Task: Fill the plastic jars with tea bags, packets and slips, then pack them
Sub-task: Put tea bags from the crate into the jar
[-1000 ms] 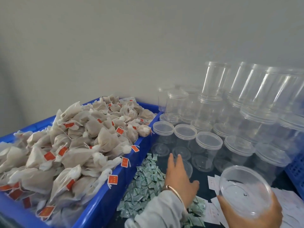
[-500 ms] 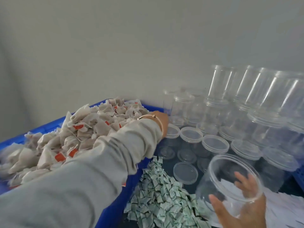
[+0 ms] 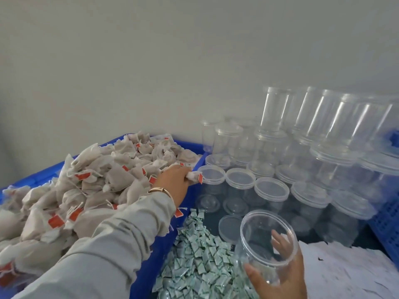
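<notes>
Jars stacked against the wall (image 3: 319, 152): all empty, lids on — none filled or packed yet.
Tea bags (image 3: 90, 182): heaped in the blue crate (image 3: 151, 262).
Open jar (image 3: 267, 244): empty, tilted, my right hand (image 3: 278, 279) wrapped round it.
Left hand (image 3: 172, 180): fingers closed on one tea bag (image 3: 194, 176) at the crate's edge.
Packets (image 3: 194, 264), slips (image 3: 345, 270): untouched — I judge filling has barely begun.

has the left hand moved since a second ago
Yes. The left hand went from beside the green packets up and left to the blue crate rim, where it now grips a tea bag.
</notes>
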